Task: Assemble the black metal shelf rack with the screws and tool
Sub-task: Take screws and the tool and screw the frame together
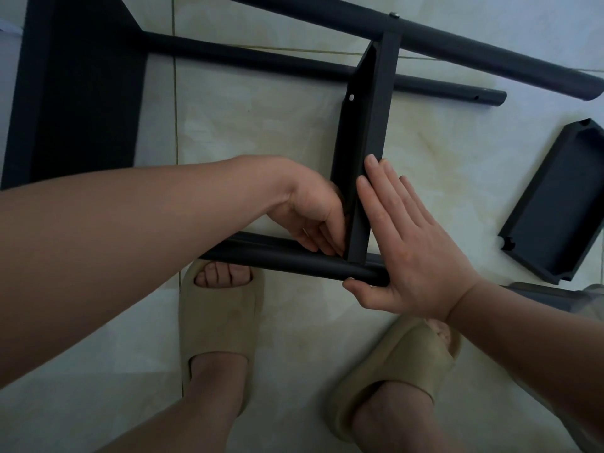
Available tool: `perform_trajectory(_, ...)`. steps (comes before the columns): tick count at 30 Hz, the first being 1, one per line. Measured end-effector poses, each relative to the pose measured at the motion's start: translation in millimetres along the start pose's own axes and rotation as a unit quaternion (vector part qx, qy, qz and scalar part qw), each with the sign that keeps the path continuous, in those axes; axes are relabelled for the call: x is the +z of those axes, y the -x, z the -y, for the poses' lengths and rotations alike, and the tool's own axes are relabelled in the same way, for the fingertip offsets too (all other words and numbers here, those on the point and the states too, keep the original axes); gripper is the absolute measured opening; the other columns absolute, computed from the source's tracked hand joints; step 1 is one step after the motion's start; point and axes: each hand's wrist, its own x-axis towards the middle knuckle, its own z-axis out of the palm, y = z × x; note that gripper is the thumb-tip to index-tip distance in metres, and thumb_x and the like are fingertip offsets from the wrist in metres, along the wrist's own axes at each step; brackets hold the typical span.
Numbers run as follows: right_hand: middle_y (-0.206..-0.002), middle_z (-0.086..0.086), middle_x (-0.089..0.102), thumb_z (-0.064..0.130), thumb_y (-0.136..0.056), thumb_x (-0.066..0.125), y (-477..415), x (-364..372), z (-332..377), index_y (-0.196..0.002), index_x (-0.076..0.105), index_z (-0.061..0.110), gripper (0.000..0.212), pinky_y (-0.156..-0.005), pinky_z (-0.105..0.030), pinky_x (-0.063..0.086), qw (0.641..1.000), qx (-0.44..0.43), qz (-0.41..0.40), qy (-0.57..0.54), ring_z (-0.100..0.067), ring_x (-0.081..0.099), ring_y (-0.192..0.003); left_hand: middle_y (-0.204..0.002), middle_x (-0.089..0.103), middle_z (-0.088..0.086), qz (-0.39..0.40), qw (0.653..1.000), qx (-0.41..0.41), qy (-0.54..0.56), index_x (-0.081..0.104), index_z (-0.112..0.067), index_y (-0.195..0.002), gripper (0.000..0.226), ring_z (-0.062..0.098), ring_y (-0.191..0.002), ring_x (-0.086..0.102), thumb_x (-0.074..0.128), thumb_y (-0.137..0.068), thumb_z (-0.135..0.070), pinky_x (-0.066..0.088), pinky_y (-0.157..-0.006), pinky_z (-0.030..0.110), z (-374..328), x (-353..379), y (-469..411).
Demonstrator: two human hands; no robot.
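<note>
The rack [362, 148] lies partly built on a pale tiled floor [261, 125], seen from above. A black shelf [366, 132] stands on edge between two round tubes: the far tube [457, 44], where a screw head [394, 16] shows at the joint, and the near tube [294, 256], just in front of the person's feet in tan slippers [219, 322]. A third tube [261, 60] lies on the floor beyond, passing behind the shelf.

The left hand [313, 214] is tucked into the corner where the shelf meets the near tube, fingers curled and pressed against the shelf's inner face (whether they pinch a screw or tool, I cannot tell). The right hand [408, 256] is flat and spread wide, palm against the shelf's outer side, thumb hooked under the end of the near tube; it grips nothing, only braces.

A second shelf [555, 204] lies loose on the floor to the right, well apart. A large black panel [81, 93] fills the upper left.
</note>
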Motion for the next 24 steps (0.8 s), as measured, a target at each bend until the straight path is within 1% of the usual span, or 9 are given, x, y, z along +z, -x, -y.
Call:
perform_trajectory(2,-0.166,-0.026,0.01,0.061,-0.085,0.058,-0.1,-0.2,0.0,-0.156,0.019,-0.008,0.106,-0.123,-0.059,0.022,1.0,0.0,0.001,-0.001,-0.04,0.008,-0.156,-0.105,0.071,0.008,-0.001,1.0,0.005,0.007,0.067,-0.006,-0.116,0.026,0.019,-0.1,0.065,0.062,-0.091,0.0,0.047,-0.103,0.036,0.4,0.4,0.5)
perform_trajectory(6,-0.166,-0.026,0.009,0.061,-0.085,0.057,-0.3,-0.9,0.3,-0.156,0.019,-0.008,0.106,-0.123,-0.059,0.022,1.0,0.001,0.006,-0.003,-0.04,0.007,-0.156,-0.098,0.072,0.006,0.001,1.0,0.021,0.004,0.068,-0.008,-0.108,0.02,0.018,-0.097,0.067,0.061,-0.091,0.001,0.048,-0.099,0.035,1.3,1.1,1.2)
perform_trajectory(9,-0.166,-0.026,0.009,0.061,-0.085,0.058,0.0,-1.7,0.2,-0.157,0.018,-0.008,0.106,-0.123,-0.059,0.021,1.0,0.001,0.009,-0.003,-0.04,0.007,-0.156,-0.097,0.072,0.006,-0.003,0.999,0.038,0.006,0.068,-0.01,-0.102,0.019,0.017,-0.095,0.069,0.061,-0.09,0.003,0.048,-0.1,0.037,3.7,1.9,0.1)
perform_trajectory(14,-0.166,-0.026,0.009,0.062,-0.086,0.056,-0.2,-1.7,0.4,-0.157,0.019,-0.008,0.106,-0.123,-0.059,0.02,1.0,0.002,0.01,0.0,-0.039,0.006,-0.156,-0.098,0.07,0.009,0.005,0.997,0.079,0.024,0.065,-0.008,-0.101,0.019,0.022,-0.1,0.068,0.06,-0.09,0.007,0.048,-0.101,0.04,10.0,4.7,-0.8)
perform_trajectory(17,-0.166,-0.026,0.009,0.062,-0.086,0.056,-0.2,-1.5,0.4,-0.157,0.018,-0.008,0.106,-0.123,-0.059,0.021,1.0,0.003,0.011,-0.002,-0.039,0.006,-0.156,-0.102,0.072,0.006,0.002,0.998,0.065,0.007,0.067,-0.01,-0.105,0.019,0.02,-0.103,0.069,0.063,-0.09,0.0,0.049,-0.1,0.039,8.9,1.9,0.4)
perform_trajectory(19,-0.166,-0.026,0.01,0.061,-0.085,0.057,-0.5,-1.3,0.6,-0.156,0.019,-0.008,0.106,-0.123,-0.059,0.021,1.0,0.003,0.009,-0.001,-0.04,0.007,-0.156,-0.103,0.075,0.001,0.002,0.999,0.03,-0.016,0.07,-0.015,-0.107,0.017,0.017,-0.103,0.069,0.065,-0.092,-0.01,0.05,-0.096,0.036,6.2,-1.2,1.2)
perform_trajectory(21,-0.166,-0.026,0.01,0.062,-0.085,0.056,-0.6,-1.3,0.8,-0.156,0.019,-0.008,0.106,-0.123,-0.059,0.021,1.0,0.003,0.008,-0.001,-0.04,0.007,-0.156,-0.093,0.075,-0.004,0.003,1.0,-0.004,-0.03,0.071,-0.02,-0.102,0.012,0.014,-0.094,0.067,0.063,-0.093,-0.018,0.048,-0.087,0.031,3.4,-2.3,1.5)
perform_trajectory(24,-0.166,-0.026,0.01,0.061,-0.085,0.057,-0.5,-1.6,0.9,-0.156,0.02,-0.008,0.106,-0.123,-0.059,0.021,1.0,0.002,0.005,0.0,-0.04,0.008,-0.156,-0.081,0.072,-0.006,-0.007,0.999,-0.026,-0.036,0.069,-0.019,-0.096,0.007,0.01,-0.079,0.063,0.064,-0.093,-0.015,0.044,-0.07,0.023,-0.2,-2.0,-0.7)
